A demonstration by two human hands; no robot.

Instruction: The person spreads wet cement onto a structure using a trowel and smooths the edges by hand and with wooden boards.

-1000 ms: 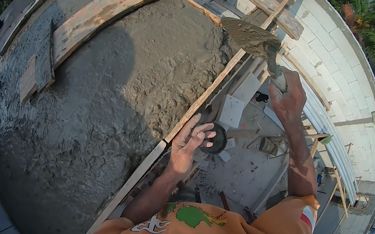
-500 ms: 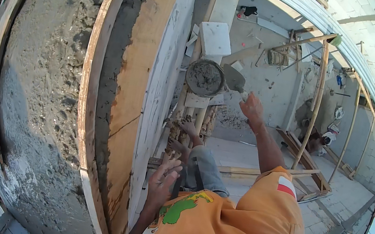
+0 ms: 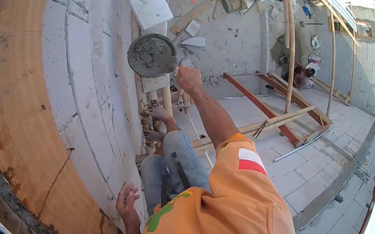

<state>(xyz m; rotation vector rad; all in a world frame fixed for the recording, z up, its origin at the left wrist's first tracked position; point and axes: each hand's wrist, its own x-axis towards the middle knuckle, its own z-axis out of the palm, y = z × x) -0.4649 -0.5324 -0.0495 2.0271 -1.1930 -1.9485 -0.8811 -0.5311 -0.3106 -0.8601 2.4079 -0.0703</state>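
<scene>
My right hand (image 3: 189,80) is closed around the handle of a trowel (image 3: 163,63). The trowel's blade lies in wet grey mortar inside a round dark bucket (image 3: 132,64). That bucket rests on a narrow plank platform beside the block wall (image 3: 90,57). Down by the wall, near my knee, my left hand (image 3: 127,200) is empty, its fingers loosely bent and apart. My bare feet (image 3: 159,112) are on bamboo poles just below the bucket.
A white block (image 3: 150,7) sits on the platform beyond the bucket. Wooden formwork board (image 3: 10,70) runs along the left. Bamboo props (image 3: 288,44) and a brown timber frame (image 3: 268,112) stand to the right, over a lower floor. Another person (image 3: 304,75) is farther off.
The trowel has gone from beside the bucket into its mortar. My view has swung right, so the mortar-filled formwork has mostly left the picture. My left hand has come down along the wall.
</scene>
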